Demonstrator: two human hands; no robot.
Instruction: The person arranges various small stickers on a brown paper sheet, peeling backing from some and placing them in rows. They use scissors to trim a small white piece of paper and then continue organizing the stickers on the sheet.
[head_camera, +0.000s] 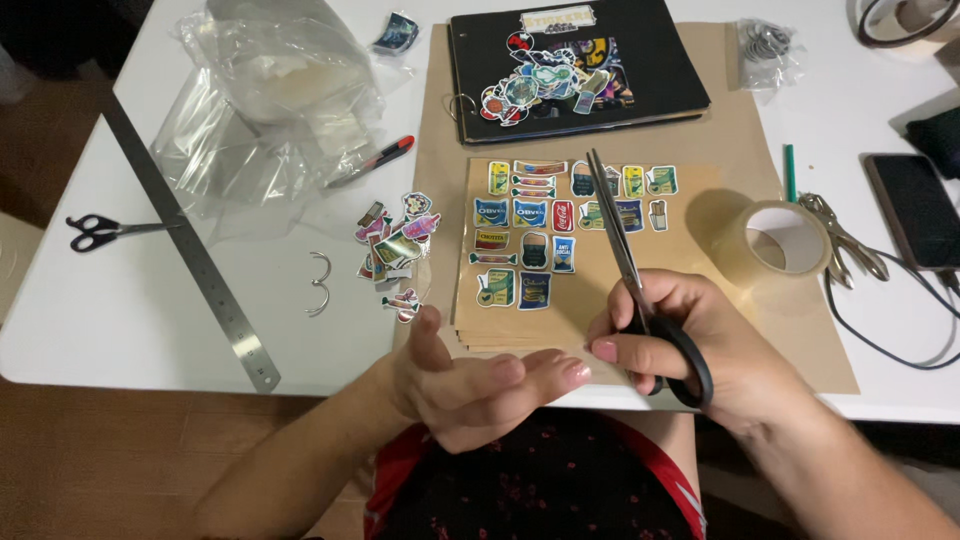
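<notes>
While the left hand hovers palm-up w/ fingers loosely spread and holding nothing, just off the near edge of the tabletop, the right hand grips black-handled scissors, thumb and fingers through the loops; blades nearly closed, tips pointing toward the far edge over the sticker sheet.

L to R across the tabletop: small black scissors near the left edge, then a long steel ruler running diagonally from the left edge down to the near edge. Crumpled clear plastic bags fill the far-left corner; a red-and-black cutter lies at their right side. Two open metal rings sit mid-left, w/ a pile of cut-out stickers just right of them.

Brown paper covers the centre. On it, by the far edge, a black ring binder decorated w/ stickers; nearer, the sticker sheet tops a stack of tan cards, in front of both hands. Right of the sheet stands a clear tape roll. Past that: green pen, metal punch pliers, a small bag of rings at the far edge, and a dark phone w/ a black cable by the right edge.
</notes>
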